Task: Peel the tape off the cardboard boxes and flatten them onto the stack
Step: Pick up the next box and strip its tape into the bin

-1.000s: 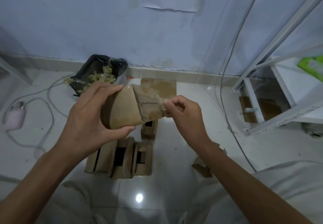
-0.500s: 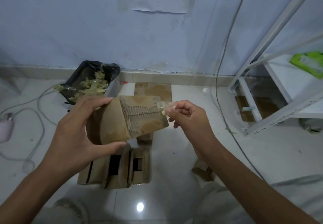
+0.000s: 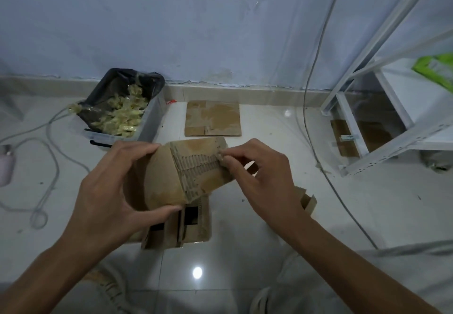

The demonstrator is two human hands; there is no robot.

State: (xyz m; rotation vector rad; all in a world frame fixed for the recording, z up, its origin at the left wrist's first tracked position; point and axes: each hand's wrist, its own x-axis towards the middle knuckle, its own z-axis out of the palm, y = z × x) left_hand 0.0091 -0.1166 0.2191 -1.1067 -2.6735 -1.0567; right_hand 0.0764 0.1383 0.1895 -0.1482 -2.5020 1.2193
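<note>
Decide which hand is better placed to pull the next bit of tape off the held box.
Probably the right hand: its fingertips already pinch at the cardboard box's torn edge, while the left hand grips the body.

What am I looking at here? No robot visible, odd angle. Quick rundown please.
There is no robot: a person works with bare hands, filmed by one wide-angle camera on their head, looking forward and down at the floor. The left hand grips a small cardboard box, its torn side showing corrugation. The right hand pinches at the box's right edge, apparently at a bit of tape, which is too small to be sure of. On the tiled floor lie flattened cardboard near the wall, more small boxes under the hands, and a bin lined with a black bag holding crumpled tape. A white shelf frame stands to the right.
</note>
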